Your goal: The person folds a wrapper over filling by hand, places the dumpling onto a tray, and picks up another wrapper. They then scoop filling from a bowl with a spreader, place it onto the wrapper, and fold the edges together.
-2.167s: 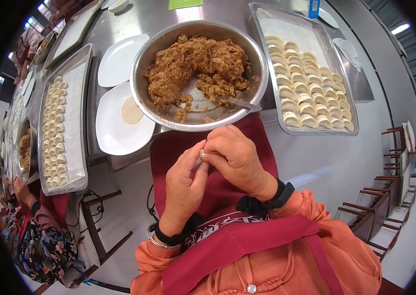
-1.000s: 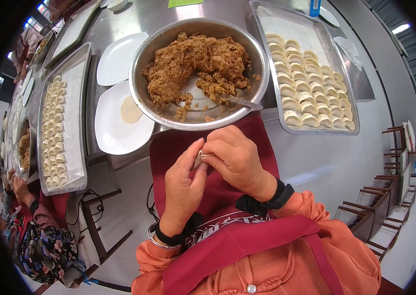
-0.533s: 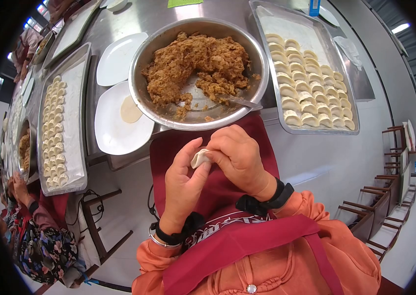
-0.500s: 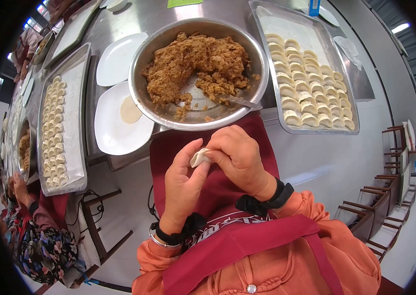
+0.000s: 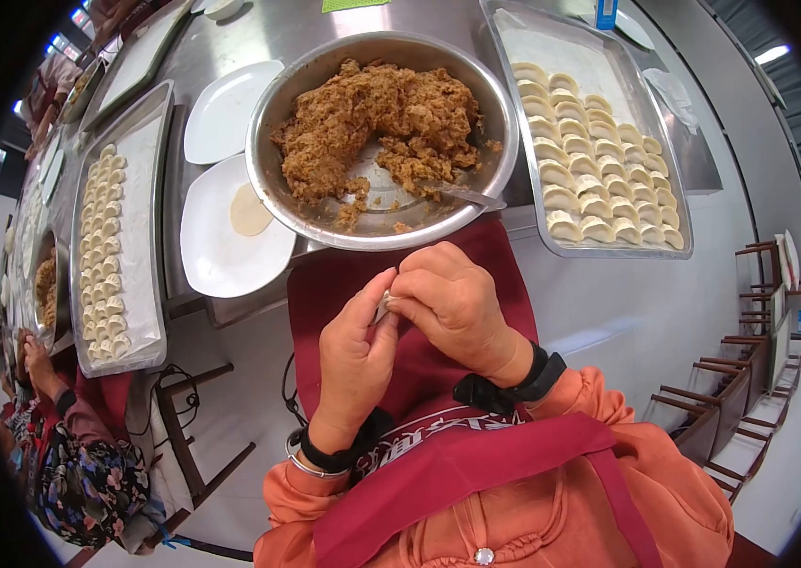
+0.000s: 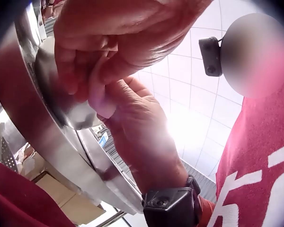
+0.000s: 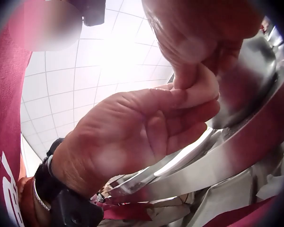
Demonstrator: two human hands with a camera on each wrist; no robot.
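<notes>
A small pale dumpling [image 5: 382,305] is pinched between both hands in front of the bowl, mostly hidden by fingers in the head view. The left hand [image 5: 355,348] holds it between thumb and fingers; the right hand [image 5: 457,301] pinches its edge with thumb and forefinger. In the left wrist view the dumpling [image 6: 98,92] shows as a curved strip of dough between the two hands. From the right wrist, the dumpling [image 7: 202,88] lies along the left hand's fingers [image 7: 191,118]. The metal bowl [image 5: 272,204] of brown filling [image 5: 334,123] stands just beyond the hands.
Left of the bowl, a white plate [image 5: 216,251] bears one round wrapper [image 5: 250,210], with another plate [image 5: 220,118] behind. Trays of dumplings lie at right [image 5: 552,43] and left [image 5: 149,341]. A spoon handle [image 5: 476,198] rests in the bowl. Another person's hand [image 5: 40,364] is far left.
The fingers have closed in around the dumpling, which showed more plainly half a second ago. The right hand's fingertips have shifted slightly along it.
</notes>
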